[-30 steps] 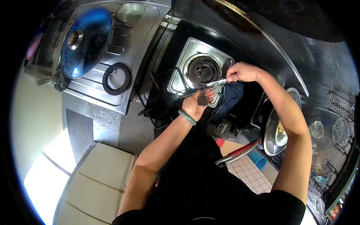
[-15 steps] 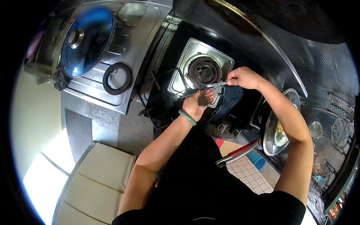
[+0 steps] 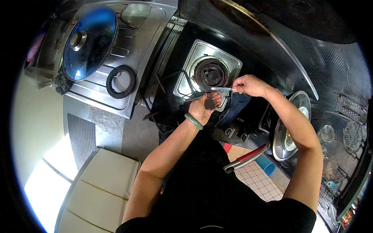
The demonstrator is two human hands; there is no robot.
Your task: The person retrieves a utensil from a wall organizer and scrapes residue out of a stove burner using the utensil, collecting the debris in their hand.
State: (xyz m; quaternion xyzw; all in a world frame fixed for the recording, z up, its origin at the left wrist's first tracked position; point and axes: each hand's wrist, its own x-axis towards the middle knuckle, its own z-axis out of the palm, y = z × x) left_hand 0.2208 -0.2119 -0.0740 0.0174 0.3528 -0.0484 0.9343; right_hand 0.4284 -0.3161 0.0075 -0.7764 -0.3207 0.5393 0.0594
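My left hand (image 3: 201,108) is turned palm up and slightly cupped at the near edge of the steel burner tray (image 3: 182,84). In its palm rests a small heap of dark, crumbly grime (image 3: 211,101). My right hand (image 3: 249,85) pinches a narrow, flat metal strip (image 3: 221,89), perhaps a small blade; its exact kind does not show. The strip points left, just above the left fingers and beside the near rim of the blackened burner (image 3: 211,73). A pan support (image 3: 186,73) of dark metal bars stands at the tray's left side.
To the left, a steel drainboard (image 3: 145,50) holds a glass lid (image 3: 91,46), a black ring (image 3: 130,88) and a scouring pad (image 3: 62,82). A lidded pan (image 3: 278,145) stands right, its red handle (image 3: 250,153) jutting toward me. A dark cloth (image 3: 235,106) lies near the burner.
My right hand has shifted slightly left and down, and the metal strip now lies more level. The left hand with the dark grime has stayed almost still.
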